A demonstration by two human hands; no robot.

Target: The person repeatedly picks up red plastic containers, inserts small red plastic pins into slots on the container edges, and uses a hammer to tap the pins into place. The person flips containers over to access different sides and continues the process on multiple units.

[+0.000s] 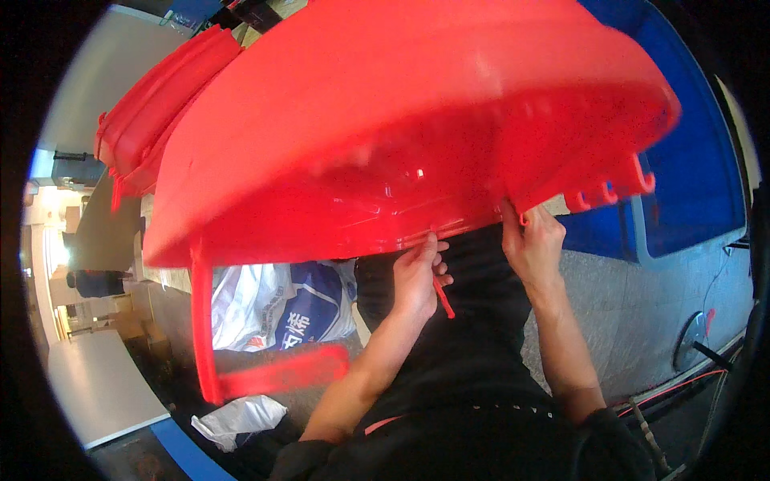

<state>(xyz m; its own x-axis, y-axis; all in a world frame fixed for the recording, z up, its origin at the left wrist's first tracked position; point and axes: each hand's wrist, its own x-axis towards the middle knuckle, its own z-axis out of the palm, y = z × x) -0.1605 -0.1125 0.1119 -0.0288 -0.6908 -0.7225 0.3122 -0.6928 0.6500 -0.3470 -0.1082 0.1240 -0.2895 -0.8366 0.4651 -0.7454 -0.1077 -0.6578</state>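
Observation:
A large, glossy red plastic shell (417,88), hollow and curved like a basin, fills the upper middle of the view. My right hand (536,239) grips its near rim, the fingertips partly hidden behind the edge. Closed in a pinch, my left hand (418,274) is up against the same rim, farther left. Out of the left fist pokes a thin red plastic rod (444,300), pointing down. A long red strip (204,329) hangs from the shell's left end and bends into a blurred crosspiece. Small red hooks (608,192) stick out from its right side.
More red plastic parts (156,112) are stacked at the upper left. A big blue bin (698,152) stands at the right. White and blue plastic sacks (277,305) lie on the floor beyond my left arm, near a grey-white board (108,385). Cables (678,386) run at the lower right.

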